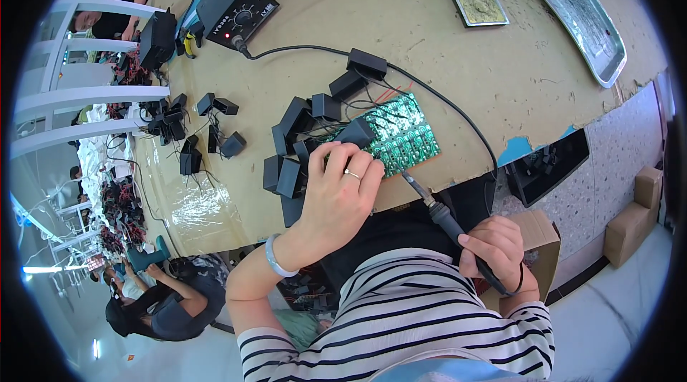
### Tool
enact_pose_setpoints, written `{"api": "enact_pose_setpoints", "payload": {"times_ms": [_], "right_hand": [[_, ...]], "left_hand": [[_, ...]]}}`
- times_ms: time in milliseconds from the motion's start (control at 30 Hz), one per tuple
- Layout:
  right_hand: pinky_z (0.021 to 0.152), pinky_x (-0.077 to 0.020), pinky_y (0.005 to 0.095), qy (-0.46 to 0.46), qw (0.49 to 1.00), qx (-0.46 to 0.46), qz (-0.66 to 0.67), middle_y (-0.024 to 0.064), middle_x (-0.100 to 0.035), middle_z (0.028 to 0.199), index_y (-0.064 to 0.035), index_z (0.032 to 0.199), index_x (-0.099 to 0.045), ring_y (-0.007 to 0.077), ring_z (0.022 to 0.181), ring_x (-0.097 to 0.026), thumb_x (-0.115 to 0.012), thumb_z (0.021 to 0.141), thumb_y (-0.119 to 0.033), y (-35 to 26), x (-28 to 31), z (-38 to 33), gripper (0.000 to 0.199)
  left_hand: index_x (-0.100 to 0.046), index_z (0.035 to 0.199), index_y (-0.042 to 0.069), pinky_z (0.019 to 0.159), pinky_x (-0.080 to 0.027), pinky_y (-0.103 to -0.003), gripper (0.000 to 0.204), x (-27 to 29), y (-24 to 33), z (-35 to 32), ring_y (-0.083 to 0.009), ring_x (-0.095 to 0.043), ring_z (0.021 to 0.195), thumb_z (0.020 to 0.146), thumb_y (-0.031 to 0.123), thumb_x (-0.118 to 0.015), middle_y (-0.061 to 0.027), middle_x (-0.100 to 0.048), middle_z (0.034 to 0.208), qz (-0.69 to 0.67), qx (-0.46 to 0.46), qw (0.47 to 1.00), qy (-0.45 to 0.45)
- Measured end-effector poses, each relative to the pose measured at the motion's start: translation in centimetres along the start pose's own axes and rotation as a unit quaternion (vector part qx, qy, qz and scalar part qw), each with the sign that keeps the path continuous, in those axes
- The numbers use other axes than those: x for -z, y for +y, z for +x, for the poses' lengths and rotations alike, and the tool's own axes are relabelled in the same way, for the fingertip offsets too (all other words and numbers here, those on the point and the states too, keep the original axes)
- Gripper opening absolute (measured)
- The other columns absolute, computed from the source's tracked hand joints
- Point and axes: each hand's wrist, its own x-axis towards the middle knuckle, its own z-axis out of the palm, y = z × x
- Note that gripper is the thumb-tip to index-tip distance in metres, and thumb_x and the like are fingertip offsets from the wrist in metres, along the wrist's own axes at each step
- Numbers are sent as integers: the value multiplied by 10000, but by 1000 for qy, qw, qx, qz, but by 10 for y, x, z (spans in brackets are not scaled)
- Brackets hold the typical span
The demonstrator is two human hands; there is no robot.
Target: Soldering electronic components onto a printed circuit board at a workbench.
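A green circuit board panel lies near the table's front edge, with thin wires running onto it. My right hand is wrapped round the black handle of a soldering iron, whose tip points at the board's near edge. Over the board's left end, my left hand has its fingers bent down and drawn together. Its fingertips are hidden, so what they pinch cannot be made out. Right at those fingers is a black box-shaped part. Several more black boxes with wires crowd to the left of the board.
A soldering station stands far left, its cable looping past the board. At the back are an iron stand with a sponge tray and a metal tray. More wired boxes lie left. A black bin sits beyond the table's right edge.
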Motion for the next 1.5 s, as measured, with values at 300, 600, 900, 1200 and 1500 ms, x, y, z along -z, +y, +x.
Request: {"api": "enact_pose_setpoints", "payload": {"times_ms": [300,600,900,1200,1500], "right_hand": [[565,-540,328,-13,1000,-7,4,63,-619,730,-1,979,-661,217,575,-623,-657,732,58,0,-4,-2,254],[508,-477,244,-19,996,70,-54,33,-600,669,4,934,-677,150,535,-582,-701,721,14,4,-5,2,215],[545,-521,269,-33,996,73,-30,46,-626,731,4,951,-676,174,582,-617,-704,833,-67,3,11,0,141],[561,-547,306,21,998,8,-63,47,-617,732,12,1003,-669,200,595,-636,-700,809,-21,1,15,-2,199],[566,-534,326,6,1000,10,-20,59,-628,739,1,1017,-668,217,607,-635,-681,772,13,-3,12,4,245]], "left_hand": [[-654,952,26,969,-422,-478,180,-3,3,1,-259,-553,1007,794,99,-697,-75,-581,939,33,2,999,-17],[-665,927,29,972,-413,-488,168,-4,4,4,-262,-558,982,789,90,-738,-70,-579,936,43,-5,999,-16],[-655,918,30,966,-416,-496,181,-3,6,4,-266,-559,987,755,68,-725,-76,-576,934,44,2,999,-19],[-650,911,32,982,-411,-506,178,-2,8,6,-263,-559,988,747,55,-713,-71,-567,918,49,4,999,-21],[-704,956,39,997,-421,-509,221,8,9,0,-261,-567,991,741,82,-737,-55,-578,939,28,35,999,12]]}}
